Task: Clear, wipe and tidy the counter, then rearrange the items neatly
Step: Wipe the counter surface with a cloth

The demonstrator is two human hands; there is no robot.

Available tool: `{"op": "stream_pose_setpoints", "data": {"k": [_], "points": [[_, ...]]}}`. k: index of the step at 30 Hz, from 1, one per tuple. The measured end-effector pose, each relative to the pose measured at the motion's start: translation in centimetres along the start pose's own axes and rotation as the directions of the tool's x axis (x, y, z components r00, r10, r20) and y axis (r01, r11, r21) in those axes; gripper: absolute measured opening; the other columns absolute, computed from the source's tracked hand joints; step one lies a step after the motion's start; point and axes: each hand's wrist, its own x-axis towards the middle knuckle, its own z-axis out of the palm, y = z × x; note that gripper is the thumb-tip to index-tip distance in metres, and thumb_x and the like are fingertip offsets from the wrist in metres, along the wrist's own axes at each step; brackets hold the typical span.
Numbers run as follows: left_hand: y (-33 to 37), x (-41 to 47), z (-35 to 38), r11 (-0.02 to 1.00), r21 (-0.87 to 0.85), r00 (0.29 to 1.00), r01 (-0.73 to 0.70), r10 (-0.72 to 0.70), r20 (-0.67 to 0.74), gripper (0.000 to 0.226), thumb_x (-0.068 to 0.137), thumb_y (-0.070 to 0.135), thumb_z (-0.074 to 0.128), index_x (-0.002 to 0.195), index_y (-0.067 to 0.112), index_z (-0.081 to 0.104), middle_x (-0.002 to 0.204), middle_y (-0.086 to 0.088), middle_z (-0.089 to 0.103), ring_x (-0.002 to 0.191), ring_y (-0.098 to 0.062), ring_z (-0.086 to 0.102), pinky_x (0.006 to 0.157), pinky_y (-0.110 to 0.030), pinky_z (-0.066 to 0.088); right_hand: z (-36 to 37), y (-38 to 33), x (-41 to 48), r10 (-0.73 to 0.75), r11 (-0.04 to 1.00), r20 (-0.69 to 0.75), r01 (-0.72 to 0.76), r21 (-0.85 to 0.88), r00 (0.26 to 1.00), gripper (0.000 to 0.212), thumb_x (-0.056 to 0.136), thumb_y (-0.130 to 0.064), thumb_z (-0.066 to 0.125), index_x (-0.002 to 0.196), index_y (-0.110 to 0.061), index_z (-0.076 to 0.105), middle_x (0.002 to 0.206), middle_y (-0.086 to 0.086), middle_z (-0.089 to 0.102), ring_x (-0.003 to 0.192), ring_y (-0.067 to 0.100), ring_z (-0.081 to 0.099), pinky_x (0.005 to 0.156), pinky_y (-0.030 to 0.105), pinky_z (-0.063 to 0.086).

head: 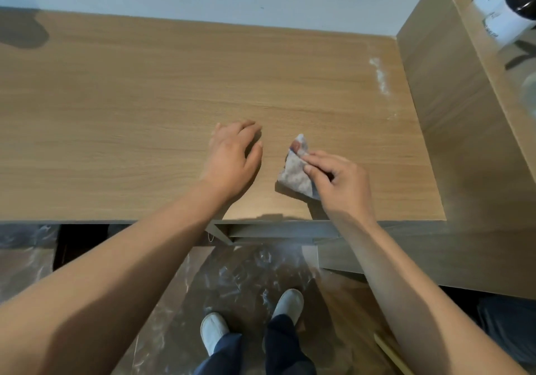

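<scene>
Left hand: the left hand (232,157) lies palm down on the counter (116,113), arm reaching in from the lower left; its fingers are loosely bent, tips on the wood, holding nothing.
Right hand: the right hand (339,183) comes in from the lower right, with thumb and forefinger pinching the cloth (294,176) and the other fingers curled behind.
Cloth: crumpled and pale with a reddish patch at its far tip, it rests on the counter under the right fingertips, just beside the left thumb but apart from it.
Around: a white powder streak (380,76) lies well beyond the right fingers, against the wooden side panel (435,113); nothing lies between fingers and streak.
Shelf: dark-capped bottles (504,6) stand far to the right of the fingers.
Floor: slippers (213,331) stand on clear plastic sheeting (246,273).
Count: two hands, one cloth, one streak, two bottles, two slippers.
</scene>
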Motion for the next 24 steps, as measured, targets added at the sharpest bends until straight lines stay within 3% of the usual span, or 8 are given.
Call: {"op": "stream_pose_setpoints", "data": {"k": [4, 7, 9, 12, 18, 22, 24], "points": [[-1.6, -2.9, -1.6, 0.998, 0.019, 0.998, 0.059, -0.059, -0.009, 0.049, 0.095, 0.039, 0.036, 0.13, 0.015, 0.059, 0.137, -0.005, 0.054, 0.127, -0.026, 0.046, 0.11, -0.055, 0.03, 3.1, 0.7, -0.9, 0.051, 0.995, 0.132, -0.038, -0.096, 0.99, 0.026, 0.093, -0.019, 0.062, 0.116, -0.026, 0.07, 0.123, -0.01, 0.066, 0.114, -0.003, 0.051, 0.098, 0.009, 0.029], [-2.3, -4.3, -2.6, 0.997, 0.041, 0.998, 0.066, -0.066, 0.001, 0.051, 0.094, 0.041, 0.034, 0.13, 0.015, 0.059, 0.137, -0.005, 0.054, 0.127, -0.025, 0.045, 0.11, -0.057, 0.03, 3.9, 0.3, -4.4, -0.05, 0.994, 0.182, 0.067, -0.088, 0.982, 0.025, 0.091, -0.024, 0.059, 0.115, -0.027, 0.068, 0.12, -0.013, 0.066, 0.112, -0.004, 0.054, 0.103, 0.019, 0.039], [-2.3, -5.1, -2.8, 0.997, 0.047, 0.998, 0.068, -0.069, 0.015, 0.052, 0.094, 0.042, 0.033, 0.13, 0.015, 0.059, 0.138, -0.005, 0.053, 0.127, -0.025, 0.044, 0.11, -0.057, 0.03, 4.0, 0.1, -6.8, -0.116, 0.988, 0.243, 0.138, -0.075, 0.963, 0.029, 0.088, -0.028, 0.056, 0.116, -0.031, 0.065, 0.115, -0.019, 0.064, 0.108, -0.009, 0.052, 0.098, 0.016, 0.043], [-2.0, -5.8, -2.7, 0.996, 0.048, 0.997, 0.075, -0.076, 0.032, 0.053, 0.094, 0.043, 0.033, 0.129, 0.014, 0.061, 0.138, -0.006, 0.054, 0.127, -0.025, 0.043, 0.109, -0.056, 0.03, 3.8, 0.8, -9.2, -0.107, 0.99, 0.333, 0.13, -0.047, 0.937, 0.031, 0.087, -0.027, 0.057, 0.117, -0.032, 0.064, 0.109, -0.026, 0.06, 0.103, -0.015, 0.053, 0.095, 0.011, 0.045], [-0.9, -5.3, -2.1, 0.995, 0.068, 0.996, 0.066, -0.07, 0.05, 0.052, 0.092, 0.042, 0.036, 0.128, 0.014, 0.061, 0.137, -0.006, 0.054, 0.129, -0.026, 0.043, 0.11, -0.057, 0.028, 1.7, 1.2, -9.0, -0.086, 0.996, 0.172, 0.084, 0.019, 0.981, 0.031, 0.084, -0.018, 0.065, 0.111, -0.032, 0.065, 0.106, -0.025, 0.063, 0.102, -0.012, 0.058, 0.09, 0.01, 0.047], [-0.1, -4.1, -1.4, 0.991, 0.11, 0.994, 0.08, -0.087, 0.067, 0.052, 0.091, 0.042, 0.038, 0.129, 0.016, 0.06, 0.137, -0.006, 0.053, 0.126, -0.027, 0.045, 0.109, -0.056, 0.03, -0.5, 0.3, -6.1, -0.132, 0.989, 0.02, 0.13, 0.065, 0.991, 0.026, 0.085, -0.01, 0.068, 0.107, -0.023, 0.069, 0.106, -0.018, 0.066, 0.104, -0.007, 0.061, 0.093, 0.009, 0.046], [0.4, -3.3, -0.9, 0.989, 0.113, 0.993, 0.097, -0.104, 0.063, 0.052, 0.09, 0.042, 0.038, 0.129, 0.016, 0.059, 0.138, -0.006, 0.053, 0.126, -0.028, 0.045, 0.109, -0.056, 0.03, -1.6, 0.3, -4.0, -0.085, 0.987, -0.003, 0.085, 0.135, 0.996, 0.026, 0.086, -0.005, 0.069, 0.106, -0.022, 0.071, 0.107, -0.017, 0.068, 0.105, -0.005, 0.062, 0.094, 0.011, 0.046]]}}
